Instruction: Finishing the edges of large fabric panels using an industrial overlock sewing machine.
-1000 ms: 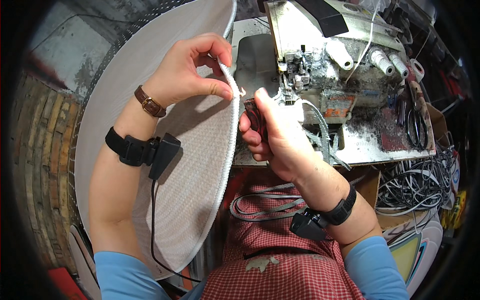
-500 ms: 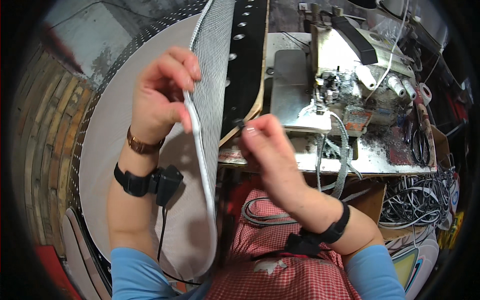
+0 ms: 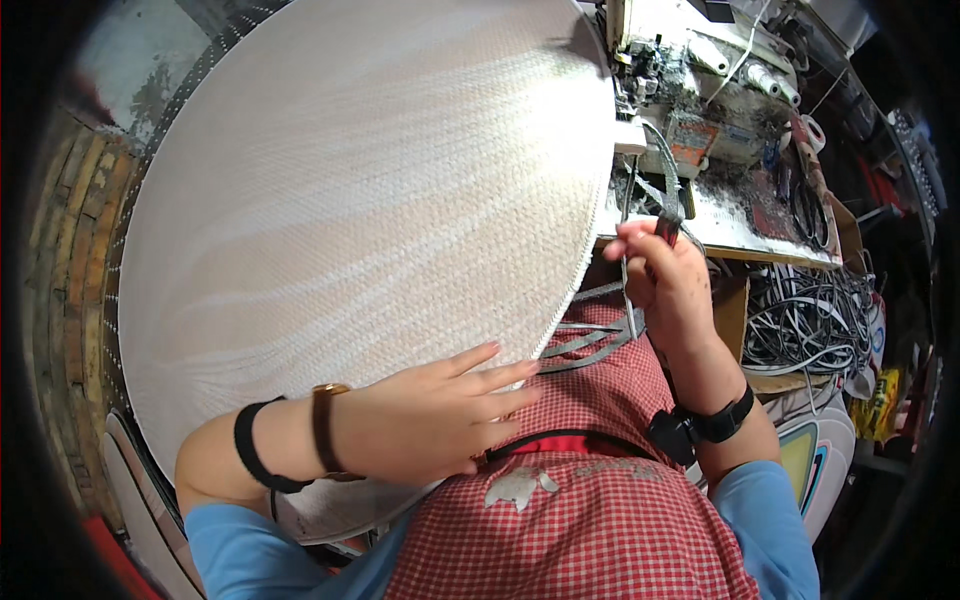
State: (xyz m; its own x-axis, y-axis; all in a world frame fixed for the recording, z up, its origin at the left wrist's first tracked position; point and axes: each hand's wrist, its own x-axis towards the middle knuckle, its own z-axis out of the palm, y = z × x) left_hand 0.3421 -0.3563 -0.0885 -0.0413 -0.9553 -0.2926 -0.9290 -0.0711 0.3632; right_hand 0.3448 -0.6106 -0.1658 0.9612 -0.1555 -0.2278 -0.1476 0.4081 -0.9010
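Observation:
A large, pale, woven round mat (image 3: 380,200) with a stitched rim lies across the left and middle, its far right side up against the sewing machine (image 3: 700,125). My left hand (image 3: 430,420) rests at its near right edge, fingers stretched out flat and a little apart, holding nothing. Beside the machine table's front edge, my right hand (image 3: 672,280) is closed around a small dark tool with a red part (image 3: 667,230); its exact kind is too small to tell. Grey binding tape (image 3: 668,180) hangs from the machine just behind that hand.
Black-handled scissors (image 3: 808,210) lie on the machine table's right side. Below is a box of tangled grey and black strips (image 3: 815,320). Loops of tape (image 3: 590,350) lie over my red checked apron (image 3: 590,530). Brick-like paving (image 3: 65,250) shows at the left.
The mat's raised, folded part has come down flat over the table towards the machine. My left hand released its edge and moved down and right; my right hand moved right.

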